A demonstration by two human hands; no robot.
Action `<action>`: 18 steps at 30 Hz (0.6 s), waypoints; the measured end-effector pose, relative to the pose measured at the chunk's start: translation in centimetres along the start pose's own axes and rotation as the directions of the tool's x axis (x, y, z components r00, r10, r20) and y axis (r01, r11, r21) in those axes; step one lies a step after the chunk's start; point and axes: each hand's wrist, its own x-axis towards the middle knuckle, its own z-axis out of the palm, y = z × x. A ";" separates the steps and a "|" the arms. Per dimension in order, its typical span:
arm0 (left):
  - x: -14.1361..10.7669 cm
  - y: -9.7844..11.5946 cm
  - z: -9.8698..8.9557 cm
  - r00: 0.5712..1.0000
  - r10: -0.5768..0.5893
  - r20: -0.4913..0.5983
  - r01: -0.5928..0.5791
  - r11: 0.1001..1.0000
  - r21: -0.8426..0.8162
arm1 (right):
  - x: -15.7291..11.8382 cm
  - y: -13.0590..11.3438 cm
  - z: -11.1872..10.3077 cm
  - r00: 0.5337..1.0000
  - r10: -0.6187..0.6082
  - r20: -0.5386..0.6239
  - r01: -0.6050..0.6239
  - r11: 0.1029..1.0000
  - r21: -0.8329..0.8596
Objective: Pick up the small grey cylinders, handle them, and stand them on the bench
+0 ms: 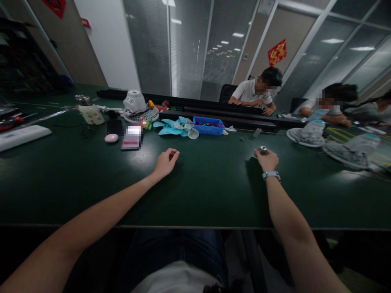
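My left hand [166,161] rests on the dark green table, its fingers curled in toward the thumb. Whatever it may hold is hidden or too small to make out. Farther right, my right hand [269,160], with a watch on the wrist, is closed around a small round silver metal part [263,150]. That part looks like a small motor, partly covered by the fingers. Beyond the hands lie light blue fan blades [172,127] and a blue tray [208,125] with small items in it.
On the left are a white fan [134,103], a tool cup [90,112], a pink oval object [111,138] and a phone-like object [132,137]. More fan parts [307,133] lie at right. Black rails [171,101] cross the back; people [256,91] sit behind.
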 end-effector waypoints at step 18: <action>-2.1 3.6 -0.9 0.880 0.450 0.152 -0.448 0.893 -0.049 | -19.1 -13.6 2.1 0.434 -0.756 0.489 0.290 0.632 0.719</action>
